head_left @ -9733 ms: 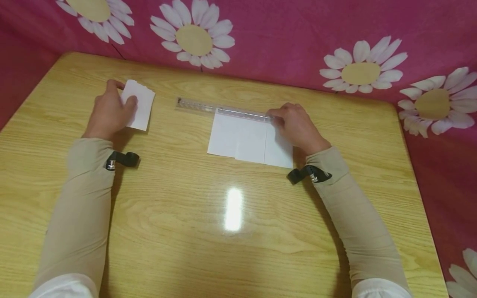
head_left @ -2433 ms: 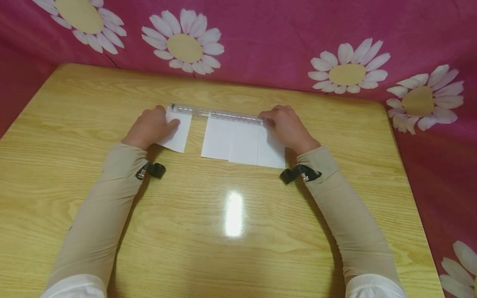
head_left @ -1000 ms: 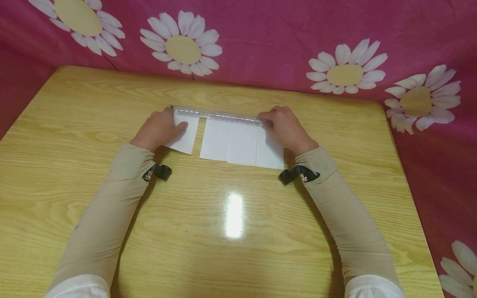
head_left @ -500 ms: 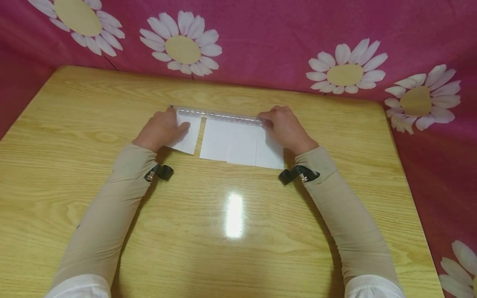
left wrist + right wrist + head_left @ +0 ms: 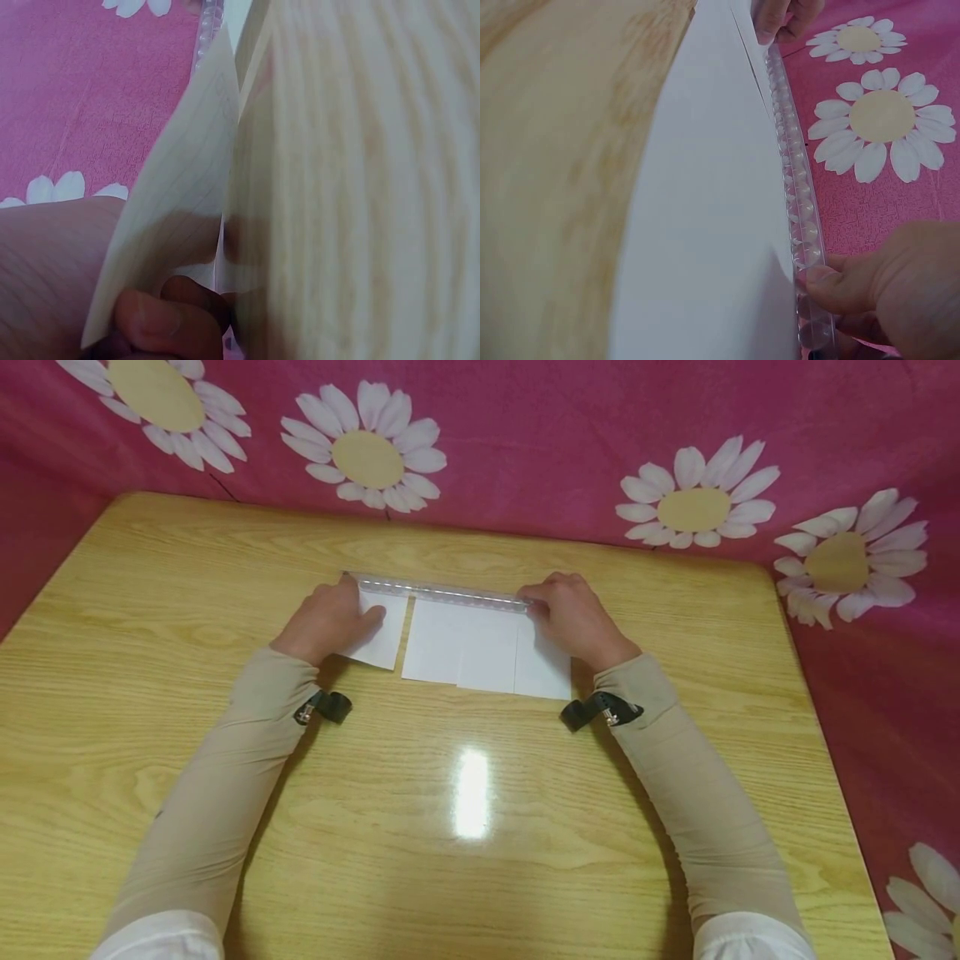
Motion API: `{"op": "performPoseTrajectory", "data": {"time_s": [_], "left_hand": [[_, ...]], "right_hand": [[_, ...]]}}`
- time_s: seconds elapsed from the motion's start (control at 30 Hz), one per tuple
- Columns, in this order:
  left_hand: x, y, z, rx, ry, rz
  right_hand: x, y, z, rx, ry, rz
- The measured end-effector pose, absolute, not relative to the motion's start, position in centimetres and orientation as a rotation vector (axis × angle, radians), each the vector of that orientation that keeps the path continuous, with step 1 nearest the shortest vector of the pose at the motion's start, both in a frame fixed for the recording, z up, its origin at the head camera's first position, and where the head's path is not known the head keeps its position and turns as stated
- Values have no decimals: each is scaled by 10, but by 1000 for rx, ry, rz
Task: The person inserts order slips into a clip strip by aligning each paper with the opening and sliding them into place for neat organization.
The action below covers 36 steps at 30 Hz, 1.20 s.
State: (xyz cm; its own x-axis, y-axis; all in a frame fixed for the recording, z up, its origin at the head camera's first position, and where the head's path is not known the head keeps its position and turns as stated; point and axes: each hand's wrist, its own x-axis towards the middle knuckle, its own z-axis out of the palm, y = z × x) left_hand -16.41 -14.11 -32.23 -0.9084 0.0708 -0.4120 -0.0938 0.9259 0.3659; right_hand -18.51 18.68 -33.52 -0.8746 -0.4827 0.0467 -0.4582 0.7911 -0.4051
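In the head view my left hand (image 5: 321,620) grips a white paper slip (image 5: 381,642) between thumb and fingers. Faint ruled lines show on the face of that slip (image 5: 184,150) in the left wrist view. Its top edge meets the left end of a clear plastic strip (image 5: 450,595), which has a row of rounded bumps (image 5: 801,202). Thumb and fingers of my right hand (image 5: 587,620) pinch the strip's right end. Along the strip's near side lies a row of three white paper slips (image 5: 487,647), edge to edge or slightly overlapping; a narrow gap separates them from the gripped slip.
Everything lies on a light wood-grain table (image 5: 420,868), with a bright light reflection near its middle. A pink cloth (image 5: 525,435) with large white daisies hangs behind the table's far edge. Each wrist carries a black camera strap (image 5: 330,706).
My left hand has brought its slip rightward from the far left to the strip, and the gap to the other slips has narrowed. The right hand keeps its hold on the strip's right end.
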Motion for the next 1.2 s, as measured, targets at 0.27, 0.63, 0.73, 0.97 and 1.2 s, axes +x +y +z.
{"op": "performPoseTrajectory", "data": {"time_s": [0.27,0.63,0.73,0.97,1.2], "left_hand": [[-164,-139,-321,-8,2662,523],[-165,-140,-323,38,2661,510],[-165,-140,-323,41,2662,506],[-164,-139,-322,39,2661,503],[-164,-137,-321,49,2661,507]], "right_hand": [[-186,186,-335,-748,2913,-632],[-185,185,-333,-734,2907,-628],[-184,185,-333,-733,2908,-626],[-184,185,-333,-734,2911,-619],[-184,186,-334,-739,2914,-617]]}}
